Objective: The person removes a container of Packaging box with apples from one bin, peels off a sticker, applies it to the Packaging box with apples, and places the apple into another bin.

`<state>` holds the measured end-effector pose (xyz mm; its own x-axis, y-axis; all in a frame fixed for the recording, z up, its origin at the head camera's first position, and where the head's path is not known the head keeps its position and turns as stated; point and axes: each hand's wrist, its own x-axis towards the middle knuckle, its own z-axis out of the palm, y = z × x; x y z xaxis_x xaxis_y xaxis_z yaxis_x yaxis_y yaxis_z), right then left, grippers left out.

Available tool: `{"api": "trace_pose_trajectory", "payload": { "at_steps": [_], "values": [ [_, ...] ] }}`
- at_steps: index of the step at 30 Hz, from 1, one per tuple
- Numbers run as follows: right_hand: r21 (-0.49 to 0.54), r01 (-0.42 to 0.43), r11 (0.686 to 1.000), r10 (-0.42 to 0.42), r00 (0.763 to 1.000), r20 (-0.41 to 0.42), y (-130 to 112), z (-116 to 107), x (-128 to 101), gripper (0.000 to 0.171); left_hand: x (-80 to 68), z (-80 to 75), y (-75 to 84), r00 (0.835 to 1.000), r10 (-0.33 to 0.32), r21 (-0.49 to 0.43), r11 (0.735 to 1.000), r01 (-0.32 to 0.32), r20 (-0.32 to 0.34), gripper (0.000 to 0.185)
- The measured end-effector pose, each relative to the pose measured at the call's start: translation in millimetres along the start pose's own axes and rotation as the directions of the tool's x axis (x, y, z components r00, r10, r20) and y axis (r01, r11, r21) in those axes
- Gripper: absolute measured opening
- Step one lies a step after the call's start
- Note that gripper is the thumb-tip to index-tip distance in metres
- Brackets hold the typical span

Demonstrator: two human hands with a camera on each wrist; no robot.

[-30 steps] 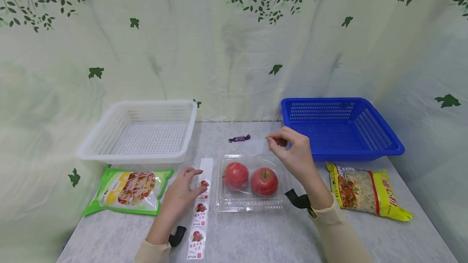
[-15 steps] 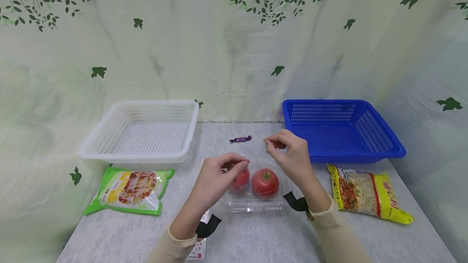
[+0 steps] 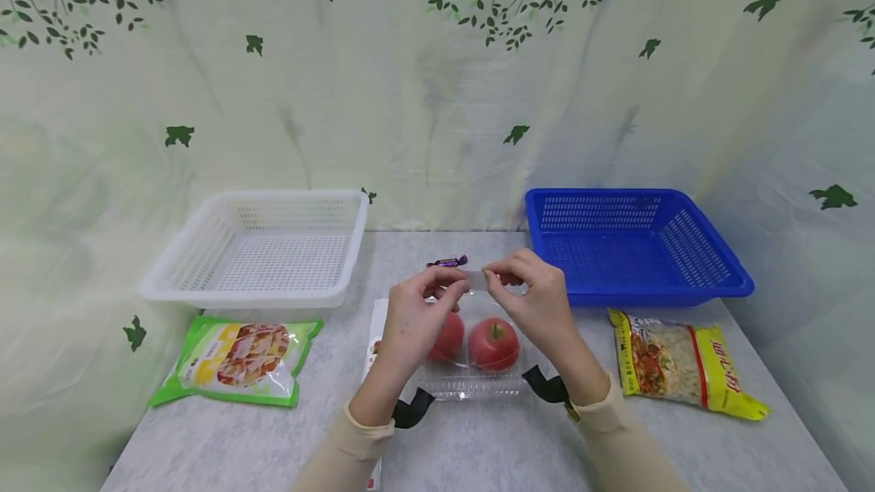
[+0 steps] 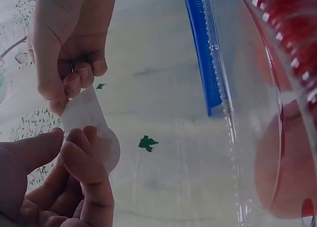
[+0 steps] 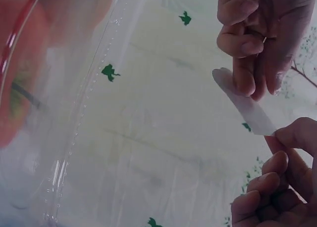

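Observation:
A small white translucent sticker (image 3: 476, 281) is stretched between both hands above a clear plastic clamshell box (image 3: 472, 386). My right hand (image 3: 536, 298) pinches one end between thumb and forefinger. With curled fingers and thumb, my left hand (image 3: 417, 321) holds the sticker nearer its rounded end, which shows in the left wrist view past the fingers. Two red apples (image 3: 494, 344) lie inside the closed box; the left one is partly hidden by my left hand. Beside the box, a strip of apple-printed labels (image 3: 374, 340) is mostly covered by my left arm.
A white basket (image 3: 328, 291) stands at the back left, a blue basket (image 3: 656, 294) at the back right. A green food bag (image 3: 239, 359) lies on the left, a yellow one (image 3: 683, 363) on the right. A purple-wrapped candy (image 3: 447, 261) lies behind the hands.
My left hand has moved from the label strip, right and up over the box, to the sticker. My right hand has come slightly left and down, still pinching its end.

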<state>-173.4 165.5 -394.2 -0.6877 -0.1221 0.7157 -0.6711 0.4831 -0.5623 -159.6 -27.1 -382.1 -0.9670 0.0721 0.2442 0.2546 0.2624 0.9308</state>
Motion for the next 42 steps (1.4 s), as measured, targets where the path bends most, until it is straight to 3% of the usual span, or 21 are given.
{"api": "trace_pose_trajectory", "payload": {
  "at_steps": [12,19,26,30,33,37,39,42],
  "values": [
    [-0.026,0.109,0.994,-0.107,0.991,0.076,-7,9,-5,0.015,2.0,-0.5,-8.5,0.999,-0.051,-0.108,0.993,0.051,0.009,0.023],
    [-0.059,0.203,0.977,-0.196,0.975,0.102,-7,12,-5,0.016,1.8,-1.5,-10.7,0.999,-0.043,-0.155,0.987,0.047,0.025,0.018],
    [-0.053,0.195,0.979,-0.186,0.972,0.143,-8,12,-6,0.018,3.7,-2.8,-13.1,0.999,-0.046,-0.194,0.980,0.049,0.020,0.013],
    [0.015,0.149,0.989,-0.149,0.975,0.162,-7,11,-5,0.015,4.5,-4.6,-14.1,0.998,-0.067,-0.204,0.977,0.066,0.000,0.017],
    [0.067,0.101,0.993,-0.109,0.985,0.132,-4,8,-4,0.014,5.2,-5.5,-15.0,0.997,-0.082,-0.208,0.975,0.079,-0.005,0.020],
    [0.087,-0.045,0.995,0.040,0.997,0.063,2,4,-1,0.016,5.4,-5.0,-16.7,0.996,-0.083,-0.217,0.973,0.085,0.017,0.023],
    [0.108,-0.174,0.979,0.167,0.984,0.067,6,1,1,0.017,5.1,-4.2,-17.5,0.996,-0.074,-0.223,0.971,0.081,0.040,0.024],
    [0.181,-0.364,0.914,0.341,0.928,0.147,11,-2,3,0.022,3.9,-2.7,-18.1,0.996,-0.050,-0.221,0.973,0.066,0.075,0.024]
  ]
}}
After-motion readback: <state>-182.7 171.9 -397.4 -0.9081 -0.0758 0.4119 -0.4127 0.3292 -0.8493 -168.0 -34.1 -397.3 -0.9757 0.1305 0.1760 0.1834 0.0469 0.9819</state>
